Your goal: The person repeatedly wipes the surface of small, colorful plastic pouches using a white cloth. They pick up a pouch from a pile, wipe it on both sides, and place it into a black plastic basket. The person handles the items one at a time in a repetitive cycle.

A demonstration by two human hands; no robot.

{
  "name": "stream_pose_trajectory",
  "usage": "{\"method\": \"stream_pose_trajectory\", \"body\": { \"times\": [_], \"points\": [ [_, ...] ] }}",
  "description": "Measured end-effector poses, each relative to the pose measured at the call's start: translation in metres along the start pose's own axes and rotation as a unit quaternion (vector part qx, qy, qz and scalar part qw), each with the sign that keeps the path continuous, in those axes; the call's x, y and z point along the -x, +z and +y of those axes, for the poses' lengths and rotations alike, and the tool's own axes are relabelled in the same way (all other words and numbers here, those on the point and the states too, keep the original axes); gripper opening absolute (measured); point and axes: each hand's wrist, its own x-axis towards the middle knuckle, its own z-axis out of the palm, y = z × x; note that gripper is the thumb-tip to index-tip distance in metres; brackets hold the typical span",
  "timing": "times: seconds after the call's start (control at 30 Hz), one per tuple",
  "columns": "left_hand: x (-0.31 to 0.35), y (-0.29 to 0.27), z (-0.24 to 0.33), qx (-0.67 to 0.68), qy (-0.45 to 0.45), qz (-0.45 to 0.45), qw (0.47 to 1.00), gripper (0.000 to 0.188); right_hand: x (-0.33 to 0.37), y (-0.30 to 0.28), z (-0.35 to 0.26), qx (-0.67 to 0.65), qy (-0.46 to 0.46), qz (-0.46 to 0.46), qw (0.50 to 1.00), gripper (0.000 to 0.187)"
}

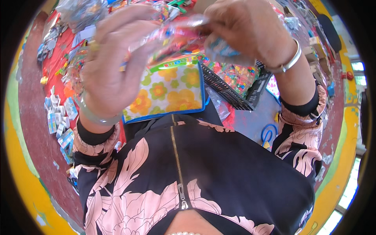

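Observation:
A clear plastic bag point(172, 41) with small, brightly coloured pieces in it hangs in front of me, blurred by motion. The bag's upper right end is pinched in the fingers of my right hand point(250, 33). Below those fingers hangs a bluish, see-through packet point(225, 53); whether it belongs to the same bag I cannot tell. My left hand point(113, 62) is raised at the bag's left end, its fingers smeared, so their grip does not show. Under the bag lies a flower-patterned cloth item point(168, 90) with blue edging, across my lap.
A black plastic crate point(225, 88) holding packets of colourful pieces point(239, 76) stands right of the flowered item. Small blue and white boxes point(62, 117) lie at the left. Plastic bags point(84, 11) and loose pieces cover a red sheet point(58, 55). A blue cord loop point(269, 133) lies at right.

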Motion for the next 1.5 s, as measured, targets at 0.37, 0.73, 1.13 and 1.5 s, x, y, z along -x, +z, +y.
{"method": "stream_pose_trajectory", "body": {
  "times": [0.37, 0.73, 1.13, 1.5],
  "points": [
    [0.153, 0.038, -0.041, -0.02, -0.242, -0.225, 0.944, 0.031, 0.118, 0.116, 0.162, -0.003, 0.384, -0.088, 0.919, 0.024],
    [0.168, 0.048, -0.033, -0.088, -0.26, -0.256, 0.927, 0.033, 0.26, 0.292, 0.208, -0.265, 0.576, -0.008, 0.773, 0.03],
    [0.165, 0.048, -0.032, -0.076, -0.264, -0.251, 0.928, 0.034, 0.407, 0.342, 0.157, -0.115, 0.633, -0.346, 0.683, 0.032],
    [0.188, 0.038, -0.037, -0.027, -0.264, -0.189, 0.946, 0.035, 0.032, 0.104, -0.01, -0.158, 0.195, 0.27, 0.93, 0.015]
  ]
}}
